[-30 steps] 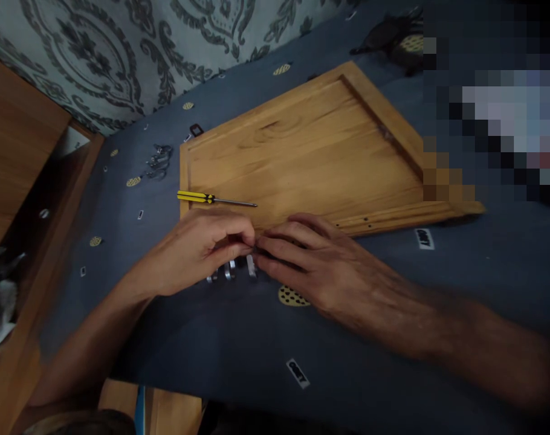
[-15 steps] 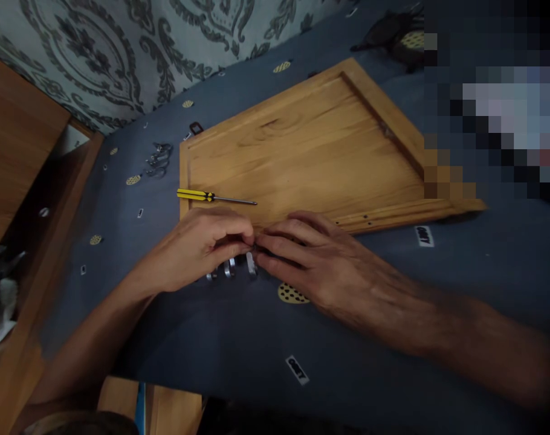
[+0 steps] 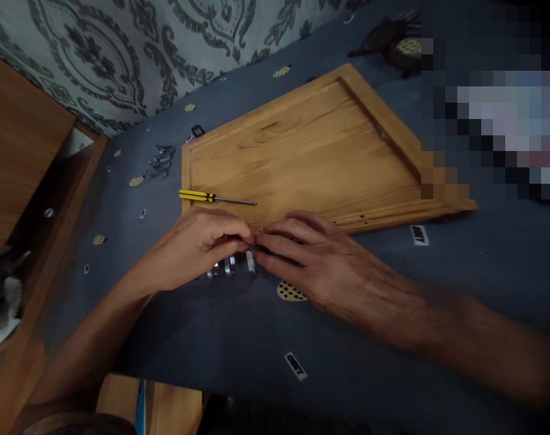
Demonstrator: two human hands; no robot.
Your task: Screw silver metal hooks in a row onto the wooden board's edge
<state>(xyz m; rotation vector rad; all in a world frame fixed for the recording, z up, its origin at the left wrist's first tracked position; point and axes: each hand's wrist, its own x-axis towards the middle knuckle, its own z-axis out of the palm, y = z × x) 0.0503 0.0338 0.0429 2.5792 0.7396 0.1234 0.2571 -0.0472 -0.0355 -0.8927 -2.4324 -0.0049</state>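
Observation:
A framed wooden panel [image 3: 284,163] lies on dark blue patterned cloth. My left hand [image 3: 202,244] is at the panel's near edge, thumb and forefinger pinched on something too small to make out. Against those fingertips, my right hand [image 3: 315,257] bends its fingers over the same edge; what lies under them is hidden. Several shiny curved metal pieces [image 3: 230,266] show just below my hands, partly covered by the left one. A screwdriver [image 3: 197,196] with a yellow and black handle rests on the panel's left part, its tip pointing right, beyond my left hand.
A cluster of small metal pieces [image 3: 161,161] lies on the cloth left of the panel. Near the panel's far left corner is a small dark rectangular piece [image 3: 197,130]. Dark objects [image 3: 384,39] lie at the back right. Wooden furniture [image 3: 25,139] borders the left side.
The view has shifted slightly. Both hands stay at the same spot on the panel's near edge, with hardly any finger movement. The screwdriver has not moved on the panel.

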